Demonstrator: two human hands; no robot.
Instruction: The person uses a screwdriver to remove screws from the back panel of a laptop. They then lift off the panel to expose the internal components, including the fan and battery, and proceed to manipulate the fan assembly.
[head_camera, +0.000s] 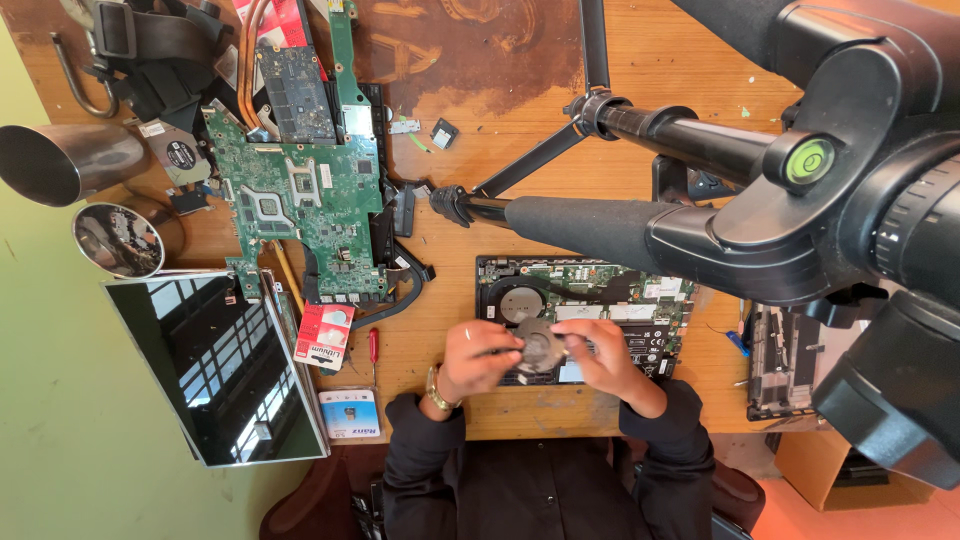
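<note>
An opened laptop base with its circuit boards exposed lies near the front edge of the wooden table. Over its front part both hands hold a round grey fan-like part. My left hand, with a gold bracelet at the wrist, grips the part's left side. Around its right side my right hand has its fingers closed. Both sleeves are black.
A green motherboard lies at the left, with a detached screen panel below it. Two metal cups stand at the far left. A red screwdriver and small packets lie nearby. A tripod with a camera looms overhead at the right.
</note>
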